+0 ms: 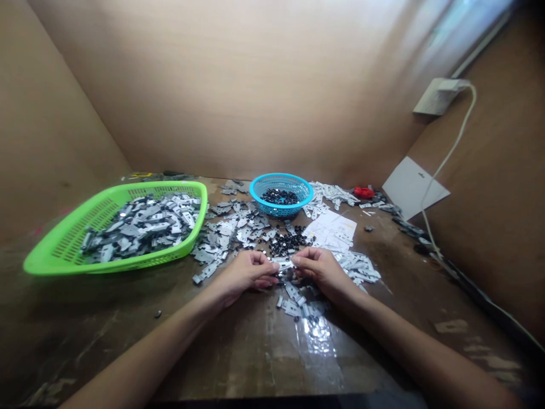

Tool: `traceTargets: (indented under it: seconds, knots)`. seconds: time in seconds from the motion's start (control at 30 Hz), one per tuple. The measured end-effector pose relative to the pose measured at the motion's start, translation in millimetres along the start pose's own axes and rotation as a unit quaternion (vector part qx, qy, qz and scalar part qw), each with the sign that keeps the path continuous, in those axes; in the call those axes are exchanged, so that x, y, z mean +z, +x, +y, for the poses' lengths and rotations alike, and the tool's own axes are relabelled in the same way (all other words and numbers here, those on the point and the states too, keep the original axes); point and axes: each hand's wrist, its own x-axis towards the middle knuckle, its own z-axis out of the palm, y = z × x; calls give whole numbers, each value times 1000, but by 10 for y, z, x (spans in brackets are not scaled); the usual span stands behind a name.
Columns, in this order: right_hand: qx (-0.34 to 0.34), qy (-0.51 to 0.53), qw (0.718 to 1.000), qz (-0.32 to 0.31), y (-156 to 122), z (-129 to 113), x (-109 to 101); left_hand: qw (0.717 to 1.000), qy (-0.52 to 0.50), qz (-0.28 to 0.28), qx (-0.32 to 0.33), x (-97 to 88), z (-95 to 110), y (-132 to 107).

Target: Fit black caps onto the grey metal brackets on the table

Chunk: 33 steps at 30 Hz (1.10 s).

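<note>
Between my two hands is a small light-grey plastic piece (285, 264), elongated and lying level. My left hand (251, 269) pinches its left end with thumb and fingers. At the other end, the thumb and forefinger of my right hand (317, 267) close on it. Just beyond the hands is a heap of small black parts (286, 243). Loose grey pieces (293, 301) lie under and in front of the hands. More flat grey pieces (238, 221) spread out behind my left hand, and a pile of pale strips (360, 267) lies beside my right.
A green basket (199, 227) full of grey pieces stands at the left. Behind the heap sits a blue basket (281, 211) with black parts. A paper sheet (340, 224), a red object (364, 192), a white board (413, 187) and a hanging cable (455, 139) are to the right.
</note>
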Motion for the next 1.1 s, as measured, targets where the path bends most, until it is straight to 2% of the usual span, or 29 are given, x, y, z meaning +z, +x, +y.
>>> traceTargets:
  seconds: [0.17,0.33,0.6,0.8,1.1]
  knots:
    - [-11,-13,1000,-7,-23,-9,25,1000,8,16,3,17,-5,-8]
    - [-28,-45,998,-31,-45,-10,53,996,84,-36,16,-8,-16,-22]
    - [-55,-119,991,-40,-54,-85,81,991,116,-59,24,-22,-28,-51]
    - [-27,-201,976,-81,-79,-134,70,989,126,-76,19,-16,-45,-65]
    - [-30,-213,974,-70,-60,-116,6,983,161,-81,30,-2,-32,-54]
